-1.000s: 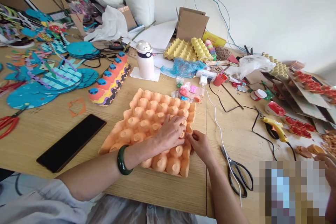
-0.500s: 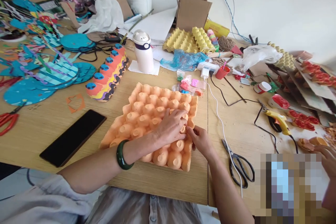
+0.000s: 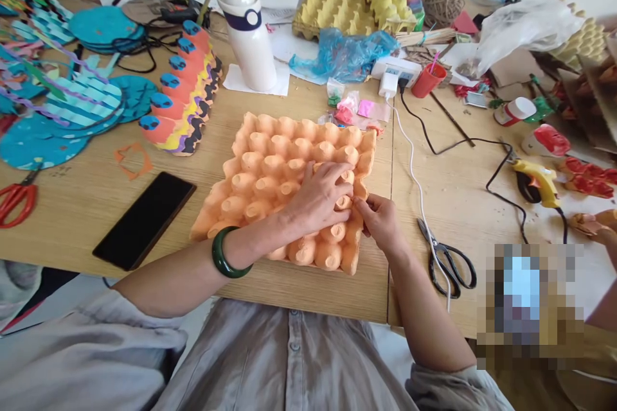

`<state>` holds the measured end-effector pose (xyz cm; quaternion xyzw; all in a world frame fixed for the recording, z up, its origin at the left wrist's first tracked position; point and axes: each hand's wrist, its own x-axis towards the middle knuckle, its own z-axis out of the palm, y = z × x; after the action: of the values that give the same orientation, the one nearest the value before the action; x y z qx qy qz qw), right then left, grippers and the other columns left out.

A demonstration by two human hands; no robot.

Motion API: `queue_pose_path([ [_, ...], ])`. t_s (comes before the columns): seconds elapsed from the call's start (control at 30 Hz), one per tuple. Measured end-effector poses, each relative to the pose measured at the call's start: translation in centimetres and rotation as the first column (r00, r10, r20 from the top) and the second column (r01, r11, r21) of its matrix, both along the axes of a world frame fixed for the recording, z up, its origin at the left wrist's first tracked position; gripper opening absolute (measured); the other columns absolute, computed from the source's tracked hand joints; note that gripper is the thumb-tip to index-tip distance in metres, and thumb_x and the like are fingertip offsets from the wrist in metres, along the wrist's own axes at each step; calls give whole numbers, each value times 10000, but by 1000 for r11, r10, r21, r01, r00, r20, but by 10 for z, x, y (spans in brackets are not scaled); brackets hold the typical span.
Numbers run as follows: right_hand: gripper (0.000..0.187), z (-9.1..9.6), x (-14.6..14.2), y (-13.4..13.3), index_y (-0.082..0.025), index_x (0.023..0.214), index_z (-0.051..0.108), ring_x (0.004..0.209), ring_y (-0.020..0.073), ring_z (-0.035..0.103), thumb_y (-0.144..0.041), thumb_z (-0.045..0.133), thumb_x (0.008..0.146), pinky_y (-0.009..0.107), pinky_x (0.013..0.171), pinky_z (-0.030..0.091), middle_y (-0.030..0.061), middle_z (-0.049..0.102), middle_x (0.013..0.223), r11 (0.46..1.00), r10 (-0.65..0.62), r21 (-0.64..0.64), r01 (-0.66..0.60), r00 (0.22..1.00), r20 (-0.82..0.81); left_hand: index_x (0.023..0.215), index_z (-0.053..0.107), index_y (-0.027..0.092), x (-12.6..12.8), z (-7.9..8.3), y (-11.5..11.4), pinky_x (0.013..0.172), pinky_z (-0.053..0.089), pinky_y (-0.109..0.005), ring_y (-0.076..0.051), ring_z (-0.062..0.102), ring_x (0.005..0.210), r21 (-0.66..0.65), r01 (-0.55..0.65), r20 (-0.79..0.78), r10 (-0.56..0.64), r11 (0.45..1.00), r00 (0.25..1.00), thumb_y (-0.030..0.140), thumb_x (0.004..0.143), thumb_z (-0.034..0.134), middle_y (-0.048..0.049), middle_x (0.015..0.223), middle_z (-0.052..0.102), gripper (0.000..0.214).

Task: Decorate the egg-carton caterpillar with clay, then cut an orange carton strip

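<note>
An orange egg tray (image 3: pixel 270 186) lies cups up on the table in front of me, with a torn or ragged left side. My left hand (image 3: pixel 322 196), a green bangle on its wrist, rests over the tray's right part, its fingers curled round the cups there. At the right edge, thumb and forefinger of my right hand (image 3: pixel 380 221) pinch the tray's rim beside the left fingertips. The other right fingers are tucked under and partly hidden.
Left of the tray lie a black phone (image 3: pixel 144 221), red-handled scissors (image 3: pixel 18 199) and a painted egg-carton piece (image 3: pixel 180 96). A white bottle (image 3: pixel 250 38) stands behind. To the right are black scissors (image 3: pixel 448 260), a white cable (image 3: pixel 414 173) and a yellow glue gun (image 3: pixel 537 180). Another person's hand (image 3: pixel 607 231) shows far right.
The view has tipped downward, so the table appears higher in the picture. Both hands keep nearly the same place on the egg tray.
</note>
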<state>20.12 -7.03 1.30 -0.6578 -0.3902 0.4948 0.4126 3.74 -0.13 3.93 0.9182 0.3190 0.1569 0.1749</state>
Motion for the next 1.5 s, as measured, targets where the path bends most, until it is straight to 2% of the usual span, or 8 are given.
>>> queue_pose_path([
  [0.17,416,0,3,1,-210,629,544,331,64,357,-558,725,767,216,316,238,-63,449,441,1000,16,-22,-18,993,-118,974,715,187,-4,4,3,1092,393,-548,-324,535,1325,-44,10,35,-9,999,999,162,836,702,-108,1472,563,140],
  [0.4,464,11,12,0,-183,779,607,427,119,600,-626,743,796,229,368,486,-15,637,616,983,176,-38,-181,978,-109,914,732,178,-6,-3,8,1055,436,-518,-318,566,1285,15,42,104,-43,999,994,197,813,739,-121,1453,570,104],
  [0.53,471,15,12,-2,-191,745,557,370,128,598,-627,708,839,204,331,453,-19,613,494,952,278,-113,-286,957,-84,889,742,179,-6,-4,8,1054,425,-548,-336,567,1288,-8,46,90,-45,999,995,186,799,750,-120,1449,582,90],
  [0.77,452,11,10,-3,-206,753,561,356,133,590,-626,696,847,215,335,462,-27,619,477,962,272,27,-271,954,-126,905,750,193,-8,7,10,1102,410,-537,-317,579,1299,-97,28,125,-16,995,992,184,750,788,-105,1468,588,159],
  [1.0,423,8,11,-1,-179,779,631,373,127,590,-581,755,823,227,359,494,-19,639,522,966,258,66,-250,937,-235,897,751,201,-10,16,13,1125,416,-526,-306,580,1313,-148,8,156,15,989,988,170,742,771,-83,1456,601,159],
  [1.17,465,9,11,1,-170,788,632,402,131,614,-607,794,776,233,380,531,-3,663,565,970,230,-4,-244,922,-311,903,753,200,-12,16,15,1132,419,-525,-310,572,1325,-149,6,145,16,989,989,177,733,793,-83,1467,590,176],
  [1.37,505,15,11,-1,-174,926,608,464,179,680,-610,805,764,280,397,578,15,699,655,937,268,-148,-317,923,-277,922,751,185,-9,-1,15,1099,417,-555,-330,567,1306,-77,-19,86,25,997,996,229,774,806,-110,1447,598,164],
  [1.5,434,9,6,-1,-193,820,564,450,172,666,-554,797,764,269,372,543,-11,661,640,932,279,-166,-324,928,-246,913,752,179,-7,-4,16,1092,434,-539,-318,582,1287,-83,-41,63,46,996,997,183,809,745,-112,1411,620,104],
])
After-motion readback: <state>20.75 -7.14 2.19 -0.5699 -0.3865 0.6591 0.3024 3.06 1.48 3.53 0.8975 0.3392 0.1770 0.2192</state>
